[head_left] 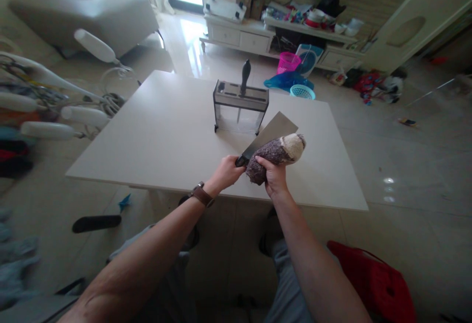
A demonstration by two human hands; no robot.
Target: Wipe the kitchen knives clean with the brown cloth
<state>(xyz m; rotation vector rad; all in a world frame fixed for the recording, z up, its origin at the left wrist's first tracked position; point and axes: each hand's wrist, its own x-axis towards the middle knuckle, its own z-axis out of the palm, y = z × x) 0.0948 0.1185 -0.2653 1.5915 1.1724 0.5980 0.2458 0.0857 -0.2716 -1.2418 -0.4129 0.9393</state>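
Mid-frame: left hand (229, 171), brown-strapped watch (202, 195) at its wrist, had its grip clamped on the black handle of a broad knife (276, 129), blade slanting toward the upper right. Right hand (276, 178), just to the right, had its grip wrapped around a shaggy brown root (270, 155), pale at its upper-right end. Root hid part of the blade; could not tell whether the two touched. Both were over the near part of a white bench (158, 131). Above them in frame, a see-through knife block (241, 96) stood upright, one dark handle (246, 73) rising from its top.
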